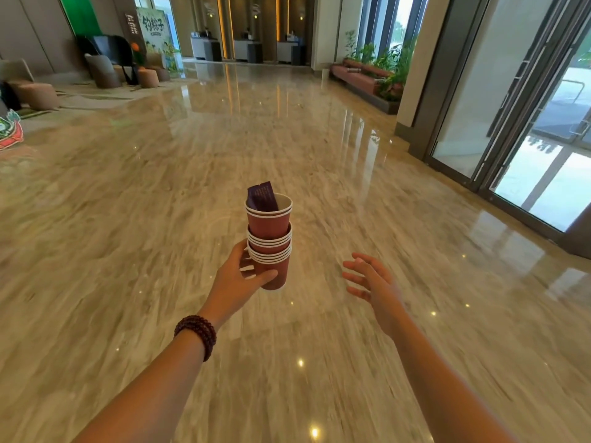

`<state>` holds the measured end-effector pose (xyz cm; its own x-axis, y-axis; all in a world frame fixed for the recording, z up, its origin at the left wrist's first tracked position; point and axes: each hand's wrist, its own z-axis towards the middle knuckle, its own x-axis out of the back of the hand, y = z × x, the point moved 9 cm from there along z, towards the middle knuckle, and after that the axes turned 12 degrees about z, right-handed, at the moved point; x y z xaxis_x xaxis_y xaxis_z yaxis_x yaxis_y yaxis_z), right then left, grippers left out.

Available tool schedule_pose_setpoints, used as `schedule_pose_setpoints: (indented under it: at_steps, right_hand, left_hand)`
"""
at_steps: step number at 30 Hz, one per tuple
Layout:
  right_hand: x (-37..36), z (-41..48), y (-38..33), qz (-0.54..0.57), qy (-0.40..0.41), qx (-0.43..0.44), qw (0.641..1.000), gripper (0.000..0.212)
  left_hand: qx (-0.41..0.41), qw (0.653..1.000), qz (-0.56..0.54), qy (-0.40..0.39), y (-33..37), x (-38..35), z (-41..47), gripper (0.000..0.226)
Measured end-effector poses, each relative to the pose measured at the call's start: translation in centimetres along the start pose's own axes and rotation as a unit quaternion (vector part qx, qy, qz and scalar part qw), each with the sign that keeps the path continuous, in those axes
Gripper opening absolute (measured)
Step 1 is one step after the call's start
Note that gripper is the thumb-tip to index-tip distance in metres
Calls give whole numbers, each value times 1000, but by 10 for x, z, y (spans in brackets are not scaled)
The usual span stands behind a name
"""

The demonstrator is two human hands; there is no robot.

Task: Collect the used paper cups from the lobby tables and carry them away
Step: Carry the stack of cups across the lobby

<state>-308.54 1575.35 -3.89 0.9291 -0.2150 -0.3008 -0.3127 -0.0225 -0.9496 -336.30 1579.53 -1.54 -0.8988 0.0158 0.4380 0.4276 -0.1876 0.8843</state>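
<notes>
Paper cups point(269, 241), red and nested in a stack with a purple packet point(262, 198) in the top one, are gripped upright by the left hand point(238, 278) above a glossy marble floor point(160, 203); the right hand point(372, 278) hangs beside them, fingers spread, holding nothing. Glass doors point(527, 123) line the right side.

A stack of paper cups point(269, 241) is held upright in the air, the cups nested one inside another. They are dull red with white rolled rims, which bunch in bands along the stack. A dark purple packet point(262, 196) pokes out of the top cup. The left hand point(238, 279) grips the bottom cup.
</notes>
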Motion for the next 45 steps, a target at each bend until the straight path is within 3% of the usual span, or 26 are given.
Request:
schedule_pose_setpoints:
  at_steps: [32,45]
  right_hand:
    - [-5,499,-52,-23,-19,-8,1000,29]
    - [-23,743,-65,1,23,1,1000,28]
  left_hand:
    - [32,999,-3,37,-50,-98,471,68]
    - [0,1000,-10,9,-74,-128,733,61]
